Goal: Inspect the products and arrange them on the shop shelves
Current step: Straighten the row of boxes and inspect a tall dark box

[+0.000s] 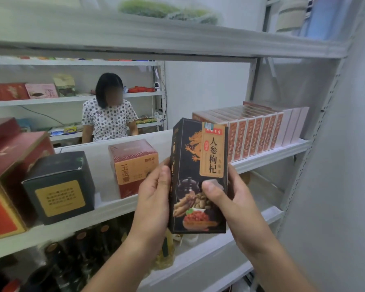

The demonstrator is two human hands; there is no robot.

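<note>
A tall black box (195, 165) with a gold dragon and an orange label stands upright in front of the white shelf (114, 209). My left hand (154, 199) grips its left side, fingers curled round the edge. My right hand (226, 194) holds the right side with the thumb pressed on the front face. On the shelf behind it sit a red-and-orange box (133, 165) and a dark box with a yellow label (59, 186).
A row of several orange-patterned boxes (257, 131) and white ones fills the shelf's right end. Red gift boxes (11, 165) stand at the left. Dark bottles (82, 245) fill the shelf below. A person (108, 114) stands beyond the shelf, with more shelving behind.
</note>
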